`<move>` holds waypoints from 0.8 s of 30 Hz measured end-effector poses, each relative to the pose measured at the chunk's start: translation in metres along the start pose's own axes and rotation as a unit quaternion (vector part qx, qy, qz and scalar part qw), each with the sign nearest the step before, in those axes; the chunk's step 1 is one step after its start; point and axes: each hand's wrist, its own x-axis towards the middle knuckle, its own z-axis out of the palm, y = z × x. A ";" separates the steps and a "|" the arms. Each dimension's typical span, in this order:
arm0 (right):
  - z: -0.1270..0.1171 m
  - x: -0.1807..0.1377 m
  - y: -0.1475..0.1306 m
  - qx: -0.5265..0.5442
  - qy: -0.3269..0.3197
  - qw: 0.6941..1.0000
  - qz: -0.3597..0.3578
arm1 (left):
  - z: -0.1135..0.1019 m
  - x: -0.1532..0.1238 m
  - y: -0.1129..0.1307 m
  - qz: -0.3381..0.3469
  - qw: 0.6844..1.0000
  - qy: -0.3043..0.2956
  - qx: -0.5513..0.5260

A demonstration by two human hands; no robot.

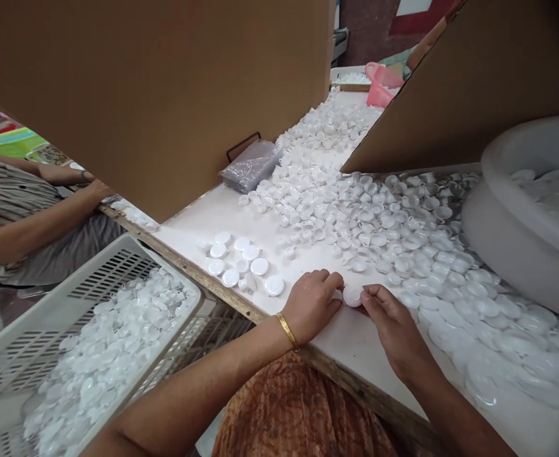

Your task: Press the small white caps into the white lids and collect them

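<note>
Between my two hands, just above the white tabletop [350, 336], is a small round white plastic cap [353, 294]. My left hand [315, 301], with a gold bangle at the wrist, is closed with its fingertips at the cap's left edge. On the opposite edge, the thumb and fingers of my right hand [391, 320] pinch it. To the left lies a loose group of similar white caps [259, 266], mostly flat side up. A wide heap of small white cup-shaped pieces [317, 203] spreads beyond my hands, and flat white discs [488, 330] lie to the right.
A slatted white crate [131, 244] of white pieces stands left, below the wooden table edge [231, 297]. A large white tub [512, 254] sits right. Cardboard panels [188, 95] flank the table. A plastic-wrapped pack [253, 166] and pink scoop [379, 86] lie further back. Another person's arm [46, 216] shows left.
</note>
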 end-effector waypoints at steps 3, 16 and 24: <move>-0.004 -0.002 -0.003 -0.072 0.025 0.997 0.000 | -0.003 -0.005 0.001 -0.017 1.000 -0.019 0.005; 0.005 0.004 -0.033 -0.114 0.000 0.992 -0.059 | -0.024 0.012 -0.001 -0.236 0.832 0.042 -0.501; 0.008 -0.001 -0.008 -0.283 -0.006 0.953 -0.109 | -0.008 0.007 -0.004 -0.256 0.851 -0.016 -0.459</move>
